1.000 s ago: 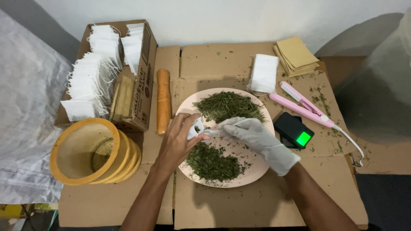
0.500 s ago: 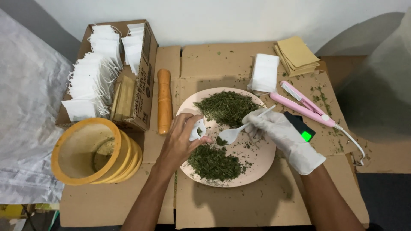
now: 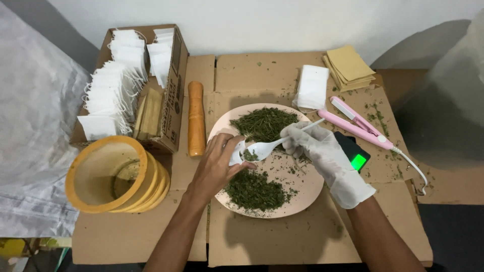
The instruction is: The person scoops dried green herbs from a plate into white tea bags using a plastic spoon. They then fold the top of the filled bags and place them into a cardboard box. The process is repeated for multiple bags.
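Observation:
My bare left hand (image 3: 217, 163) pinches a small white filter bag (image 3: 236, 155) held open over a pale pink plate (image 3: 313, 187). My right hand (image 3: 322, 151), in a white glove, grips a white plastic spoon (image 3: 269, 146) whose bowl touches the bag's mouth with a few green flakes in it. Two heaps of dried green herb lie on the plate: one at the far side (image 3: 262, 123), one near me (image 3: 252, 189).
A cardboard box (image 3: 174, 90) of white filter bags stands far left. A yellow mortar (image 3: 108, 174) lies near left, a wooden pestle (image 3: 195, 118) beside the plate. A black scale (image 3: 355, 153), pink sealer (image 3: 355, 123), white bag stack (image 3: 311, 86) and tan paper stack (image 3: 350, 65) sit right.
My right hand drew back toward the far herb heap, then brought the spoon again to the bag's mouth. My left hand kept the bag in place.

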